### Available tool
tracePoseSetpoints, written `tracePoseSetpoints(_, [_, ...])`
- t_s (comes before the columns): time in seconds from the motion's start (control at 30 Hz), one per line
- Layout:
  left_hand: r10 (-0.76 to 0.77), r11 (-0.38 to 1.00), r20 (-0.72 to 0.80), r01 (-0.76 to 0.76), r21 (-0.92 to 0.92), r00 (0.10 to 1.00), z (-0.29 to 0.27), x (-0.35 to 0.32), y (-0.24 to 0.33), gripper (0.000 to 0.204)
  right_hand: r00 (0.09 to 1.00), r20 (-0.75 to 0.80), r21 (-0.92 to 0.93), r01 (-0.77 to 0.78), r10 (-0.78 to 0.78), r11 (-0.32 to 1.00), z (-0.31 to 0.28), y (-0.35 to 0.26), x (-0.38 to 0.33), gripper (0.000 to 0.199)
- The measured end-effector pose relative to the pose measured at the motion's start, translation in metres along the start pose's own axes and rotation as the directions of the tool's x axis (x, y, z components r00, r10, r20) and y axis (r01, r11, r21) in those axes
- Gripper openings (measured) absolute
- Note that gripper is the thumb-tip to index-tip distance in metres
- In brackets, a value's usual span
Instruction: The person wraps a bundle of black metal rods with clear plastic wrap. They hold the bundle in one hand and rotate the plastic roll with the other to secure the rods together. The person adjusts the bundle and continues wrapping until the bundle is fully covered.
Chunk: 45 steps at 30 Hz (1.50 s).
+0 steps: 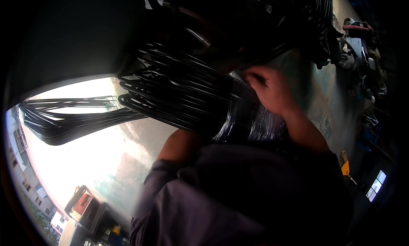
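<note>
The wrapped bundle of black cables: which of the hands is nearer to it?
Right. The right hand rests on top of the shiny wrapped part of the black cable bundle, touching it. The left hand is hidden beneath the bundle; only the left forearm shows, reaching under it.

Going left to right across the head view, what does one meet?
Building facades outside → loose loop of black cable → left forearm → plastic-wrapped black cable bundle → right hand resting on the bundle → clutter of tools by the right rim. The left hand is hidden under the bundle.
</note>
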<state>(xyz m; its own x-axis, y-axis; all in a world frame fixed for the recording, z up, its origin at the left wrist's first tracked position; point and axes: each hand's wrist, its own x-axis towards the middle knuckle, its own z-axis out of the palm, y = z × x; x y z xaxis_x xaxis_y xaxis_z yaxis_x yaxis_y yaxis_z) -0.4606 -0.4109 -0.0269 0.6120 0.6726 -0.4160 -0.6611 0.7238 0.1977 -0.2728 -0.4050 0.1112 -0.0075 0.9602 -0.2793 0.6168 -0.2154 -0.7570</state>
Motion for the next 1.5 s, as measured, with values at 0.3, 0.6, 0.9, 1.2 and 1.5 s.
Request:
tracePoseSetpoints(0.3, [0.224,0.960,-0.087,-0.205,0.190,0.971,0.005,-0.154,0.020,0.067,0.981,-0.129,0.036,0.153,-0.148,0.988,0.009,-0.012,-0.002,0.015])
tracePoseSetpoints(0.6, [0.211,0.973,-0.318,-0.231,-0.024,0.924,-0.003,-0.156,0.005,0.083,0.458,0.419,0.168,0.810,-0.784,0.562,0.019,-0.070,-0.032,0.062])
tracePoseSetpoints(0.9, [0.340,0.930,-0.163,-0.357,-0.084,0.926,0.002,-0.180,-0.013,0.080,0.364,0.580,-0.057,0.911,-0.729,0.409,0.046,-0.057,-0.060,0.063])
tracePoseSetpoints(1.2, [0.368,0.921,-0.160,-0.383,-0.070,0.916,0.000,-0.184,-0.017,0.090,0.252,0.573,-0.102,0.966,-0.780,0.237,0.083,-0.051,-0.053,0.061])
tracePoseSetpoints(1.5, [0.252,0.936,-0.092,-0.267,-0.231,0.963,-0.043,-0.162,-0.006,0.073,0.095,0.698,-0.014,0.993,-0.709,0.119,0.064,-0.078,-0.040,0.081])
